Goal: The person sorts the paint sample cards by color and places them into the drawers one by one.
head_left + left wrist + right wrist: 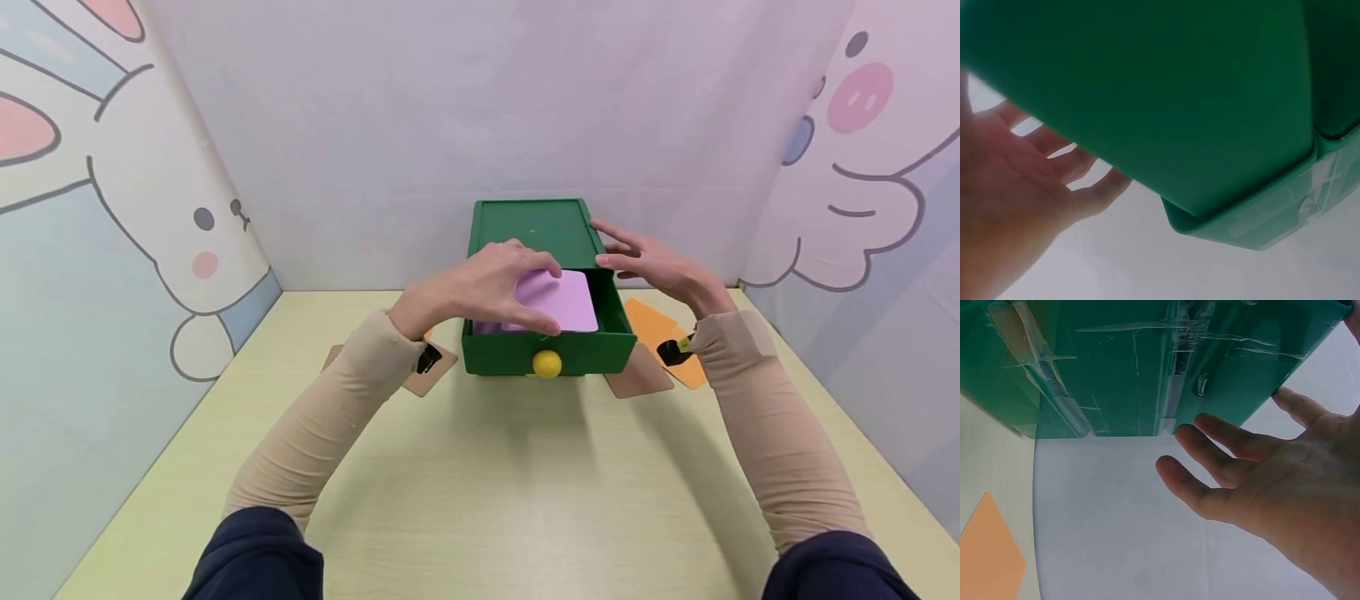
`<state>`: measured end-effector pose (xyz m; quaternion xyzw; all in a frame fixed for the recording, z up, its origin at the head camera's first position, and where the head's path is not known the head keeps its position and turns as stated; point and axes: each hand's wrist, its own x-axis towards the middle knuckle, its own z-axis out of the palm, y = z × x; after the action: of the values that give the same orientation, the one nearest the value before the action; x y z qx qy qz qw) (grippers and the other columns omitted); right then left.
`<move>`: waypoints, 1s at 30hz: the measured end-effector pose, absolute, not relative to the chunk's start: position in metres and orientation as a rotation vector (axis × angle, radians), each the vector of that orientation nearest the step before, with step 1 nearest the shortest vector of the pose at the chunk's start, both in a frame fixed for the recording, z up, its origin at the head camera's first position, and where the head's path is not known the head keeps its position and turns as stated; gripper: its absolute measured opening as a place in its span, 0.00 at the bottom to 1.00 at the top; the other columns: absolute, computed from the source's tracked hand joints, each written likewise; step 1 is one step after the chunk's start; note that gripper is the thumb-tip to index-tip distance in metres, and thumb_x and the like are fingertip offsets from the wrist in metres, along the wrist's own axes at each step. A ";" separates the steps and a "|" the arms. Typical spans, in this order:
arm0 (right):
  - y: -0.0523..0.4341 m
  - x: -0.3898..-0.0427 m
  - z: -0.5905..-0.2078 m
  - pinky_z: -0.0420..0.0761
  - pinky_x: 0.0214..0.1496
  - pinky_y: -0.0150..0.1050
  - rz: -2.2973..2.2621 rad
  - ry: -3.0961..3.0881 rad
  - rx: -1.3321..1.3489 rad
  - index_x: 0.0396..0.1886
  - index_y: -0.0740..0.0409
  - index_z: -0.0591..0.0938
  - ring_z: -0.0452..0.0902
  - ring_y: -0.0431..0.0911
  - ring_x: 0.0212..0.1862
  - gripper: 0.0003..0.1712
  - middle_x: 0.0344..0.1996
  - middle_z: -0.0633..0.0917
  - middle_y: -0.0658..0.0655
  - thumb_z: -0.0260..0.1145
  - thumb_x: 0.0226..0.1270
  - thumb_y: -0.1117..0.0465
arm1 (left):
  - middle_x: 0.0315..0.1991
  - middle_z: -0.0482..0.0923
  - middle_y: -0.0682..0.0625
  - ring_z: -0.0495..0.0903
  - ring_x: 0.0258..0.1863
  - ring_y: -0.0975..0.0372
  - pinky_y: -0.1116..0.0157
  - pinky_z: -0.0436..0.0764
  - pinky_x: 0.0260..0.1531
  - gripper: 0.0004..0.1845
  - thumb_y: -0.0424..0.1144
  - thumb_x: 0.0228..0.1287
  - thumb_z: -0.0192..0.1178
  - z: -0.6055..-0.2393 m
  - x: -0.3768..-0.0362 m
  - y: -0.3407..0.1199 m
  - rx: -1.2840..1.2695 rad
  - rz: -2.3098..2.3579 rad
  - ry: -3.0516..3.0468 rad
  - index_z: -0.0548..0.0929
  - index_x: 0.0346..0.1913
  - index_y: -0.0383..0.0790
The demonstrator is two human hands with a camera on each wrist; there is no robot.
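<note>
A green box (532, 229) stands at the back of the table, its front drawer (498, 358) pulled out, with a round yellow knob (547, 363). Inside the drawer lies a pale purple card (573, 304); more purple shows below its left side. My left hand (480, 287) reaches over the drawer and holds this card, thumb at its near edge and fingers toward its far edge. In the left wrist view the drawer wall hides the fingertips. My right hand (656, 262) rests against the box's right upper edge with its fingers extended and spread.
Orange cards (652, 317) and a brown card (641, 375) lie on the table right of the box. Another brown card (431, 379) lies to its left, partly under my left arm. A white wall (360, 167) rises close behind the box.
</note>
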<state>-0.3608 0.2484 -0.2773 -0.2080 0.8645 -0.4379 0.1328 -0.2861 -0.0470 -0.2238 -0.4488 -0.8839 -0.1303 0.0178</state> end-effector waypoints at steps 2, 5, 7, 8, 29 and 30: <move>0.249 -0.361 -0.277 0.57 0.72 0.63 -1.273 2.504 -0.604 0.77 0.27 0.45 0.45 0.57 0.78 0.41 0.78 0.47 0.56 0.55 0.72 0.44 | 0.59 0.76 0.51 0.68 0.57 0.59 0.59 0.69 0.54 0.35 0.64 0.51 0.66 -0.224 -0.286 -0.047 -1.393 -0.401 -2.747 0.75 0.60 0.51; 0.249 -0.361 -0.277 0.57 0.72 0.63 -1.282 2.494 -0.605 0.77 0.28 0.44 0.44 0.57 0.78 0.41 0.78 0.47 0.56 0.55 0.72 0.44 | 0.59 0.76 0.51 0.68 0.57 0.59 0.60 0.69 0.53 0.35 0.64 0.51 0.66 -0.225 -0.287 -0.047 -1.388 -0.401 -2.748 0.76 0.60 0.51; 0.249 -0.361 -0.277 0.57 0.73 0.63 -1.285 2.489 -0.605 0.77 0.28 0.44 0.44 0.57 0.78 0.41 0.78 0.47 0.57 0.55 0.72 0.45 | 0.59 0.76 0.51 0.68 0.57 0.59 0.60 0.70 0.53 0.35 0.64 0.51 0.67 -0.225 -0.287 -0.047 -1.386 -0.401 -2.746 0.76 0.60 0.51; 0.249 -0.361 -0.277 0.57 0.73 0.63 -1.286 2.487 -0.606 0.77 0.27 0.44 0.44 0.57 0.78 0.41 0.78 0.47 0.57 0.55 0.72 0.45 | 0.59 0.76 0.51 0.68 0.57 0.59 0.60 0.70 0.53 0.35 0.64 0.51 0.67 -0.225 -0.287 -0.047 -1.385 -0.401 -2.747 0.76 0.60 0.51; 0.248 -0.361 -0.281 0.56 0.72 0.64 -1.313 2.465 -0.634 0.77 0.28 0.44 0.48 0.58 0.77 0.40 0.78 0.48 0.57 0.53 0.73 0.45 | 0.51 0.79 0.49 0.73 0.50 0.57 0.64 0.75 0.51 0.26 0.54 0.58 0.67 -0.232 -0.248 -0.058 -1.384 -0.646 -2.565 0.79 0.54 0.40; 0.248 -0.361 -0.281 0.56 0.72 0.64 -1.311 2.469 -0.635 0.77 0.28 0.44 0.48 0.58 0.77 0.40 0.78 0.48 0.57 0.53 0.73 0.45 | 0.47 0.79 0.49 0.75 0.46 0.58 0.65 0.75 0.47 0.24 0.52 0.59 0.67 -0.235 -0.242 -0.058 -1.398 -0.692 -2.524 0.80 0.52 0.40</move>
<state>-0.3609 0.2484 -0.2811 -0.2196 0.8531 -0.4530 0.1370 -0.2425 -0.0583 -0.2346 -0.4693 -0.8475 -0.2322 0.0873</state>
